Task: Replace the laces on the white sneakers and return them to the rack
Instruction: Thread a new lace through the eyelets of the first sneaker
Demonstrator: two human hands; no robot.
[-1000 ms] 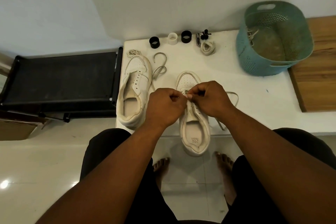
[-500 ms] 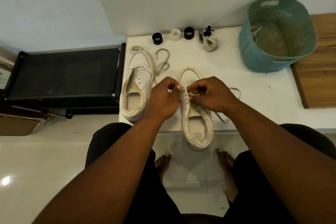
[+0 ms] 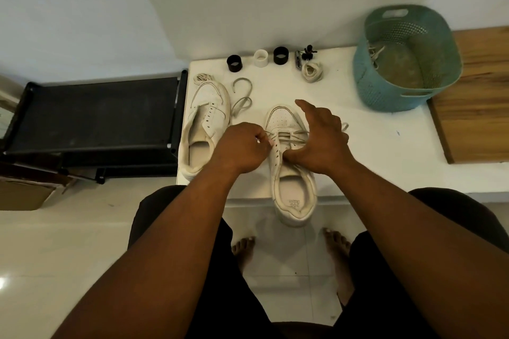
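Two white sneakers stand on a white table [image 3: 371, 151]. The left sneaker [image 3: 205, 124] has no lace in its eyelets. The right sneaker [image 3: 292, 187] overhangs the table's front edge and has a lace [image 3: 286, 136] threaded across its lowest eyelets. My left hand [image 3: 242, 150] pinches the lace end at the shoe's left eyelet row. My right hand [image 3: 321, 140] rests on the shoe's right side, fingers spread, thumb on the tongue. A loose grey lace [image 3: 242, 96] lies between the shoes.
A black shoe rack [image 3: 91, 121] stands left of the table. A teal basket [image 3: 407, 60] holding laces sits at the back right, beside a wooden surface [image 3: 482, 91]. Black and white rings [image 3: 260, 59], a coiled lace [image 3: 311, 71] and a lace bundle [image 3: 202, 77] lie near the wall.
My right hand has let go of the lace and spread open over the right side of the shoe. My left hand keeps pinching the lace end, pulled slightly left.
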